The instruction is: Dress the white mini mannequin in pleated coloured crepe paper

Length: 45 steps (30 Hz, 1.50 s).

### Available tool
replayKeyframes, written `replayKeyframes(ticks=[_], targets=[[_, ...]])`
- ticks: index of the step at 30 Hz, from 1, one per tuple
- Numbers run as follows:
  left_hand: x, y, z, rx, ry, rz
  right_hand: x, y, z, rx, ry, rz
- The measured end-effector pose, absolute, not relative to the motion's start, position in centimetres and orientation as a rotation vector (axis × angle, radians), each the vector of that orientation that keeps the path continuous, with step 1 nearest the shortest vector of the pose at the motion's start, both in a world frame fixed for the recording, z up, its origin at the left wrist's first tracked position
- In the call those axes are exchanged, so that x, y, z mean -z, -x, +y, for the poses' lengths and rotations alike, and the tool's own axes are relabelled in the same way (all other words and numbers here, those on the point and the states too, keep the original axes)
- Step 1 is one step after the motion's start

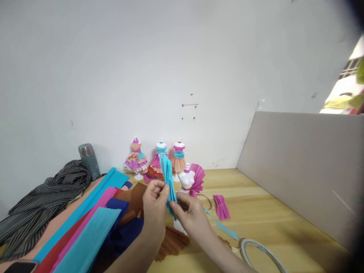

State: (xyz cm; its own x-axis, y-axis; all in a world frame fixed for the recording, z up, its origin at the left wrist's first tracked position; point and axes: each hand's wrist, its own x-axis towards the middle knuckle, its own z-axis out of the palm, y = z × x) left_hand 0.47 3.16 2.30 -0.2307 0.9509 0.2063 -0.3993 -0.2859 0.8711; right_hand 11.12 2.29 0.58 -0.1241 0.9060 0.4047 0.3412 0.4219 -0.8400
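Note:
A pleated strip of turquoise crepe paper (167, 174) stands upright between both hands over the wooden table (270, 223). My left hand (153, 212) pinches its left side near the middle. My right hand (189, 214) pinches its lower end from the right. Just behind the hands stands a small white mannequin bust (187, 180) with a magenta pleated paper fan (197, 178) on its right side. Three dressed mini mannequins (157, 159) in layered paper skirts line the wall.
Sheets of crepe paper (93, 216) in turquoise, pink, red, navy and brown lie at the left. A striped cloth (42, 201) and a grey flask (89, 159) are beyond. A folded magenta piece (222, 206), a tape ring (261, 252) and a grey partition (307, 170) are at right.

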Motion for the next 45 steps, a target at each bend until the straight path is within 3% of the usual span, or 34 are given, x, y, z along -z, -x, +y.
replayKeyframes(ticks=[22, 27, 32, 37, 45], targets=[[-0.5, -2.0, 1.5, -1.510, -0.915, 0.764, -1.9, -13.0, 1.0, -0.393, 1.235, -1.971], [-0.6, -1.5, 2.1, -1.523, -0.850, 0.861, -3.9, -16.5, 1.0, -0.553, 1.333, -2.192], [-1.1, -0.5, 4.1, -1.582, -0.932, 0.842, -5.0, -21.5, 4.6, -0.770, 1.511, -1.861], [-1.6, 0.4, 6.3, -1.593, -1.008, 0.772, -6.6, -22.6, 10.5, -0.848, 1.106, -1.356], [-2.5, -0.4, 7.0, -1.521, -1.159, 0.785, -8.2, -19.6, 16.8, -1.275, 0.705, -1.864]])
